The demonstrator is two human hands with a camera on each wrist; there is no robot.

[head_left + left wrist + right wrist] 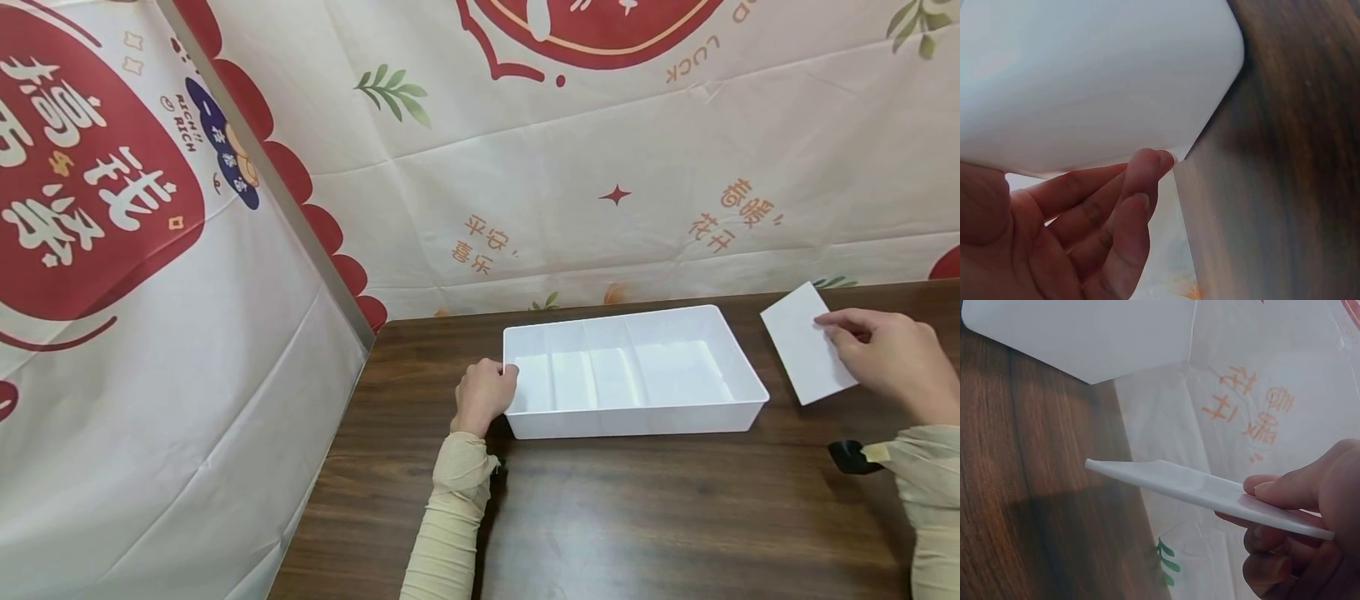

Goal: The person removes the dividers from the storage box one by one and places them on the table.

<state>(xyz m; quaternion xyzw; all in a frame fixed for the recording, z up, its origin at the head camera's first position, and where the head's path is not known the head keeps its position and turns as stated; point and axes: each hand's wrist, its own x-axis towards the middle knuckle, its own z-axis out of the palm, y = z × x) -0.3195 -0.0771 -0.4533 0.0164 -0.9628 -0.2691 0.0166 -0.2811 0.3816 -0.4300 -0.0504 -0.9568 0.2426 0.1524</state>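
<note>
A long white plastic tray (637, 421) lies on the table, with several crosswise lines over its inside; whether these are ridges or dividers is hard to tell. My left hand (483, 393) grips the rim at its left end. In the left wrist view, the fingers (1138, 181) rest against the outside of the tray wall (1104, 94). Right of the tray, my right hand (892, 354) pinches a thin white plastic panel (802, 346) by one edge. The right wrist view shows this panel (1179, 487) nearly edge-on, raised off the table, with the thumb on its upper face.
The dark wooden table (630, 508) meets a white printed cloth (555, 183) along its back edge. Another printed cloth (225, 400) hangs at the left side. A black piece (855, 457) sticks out from the right sleeve at the wrist.
</note>
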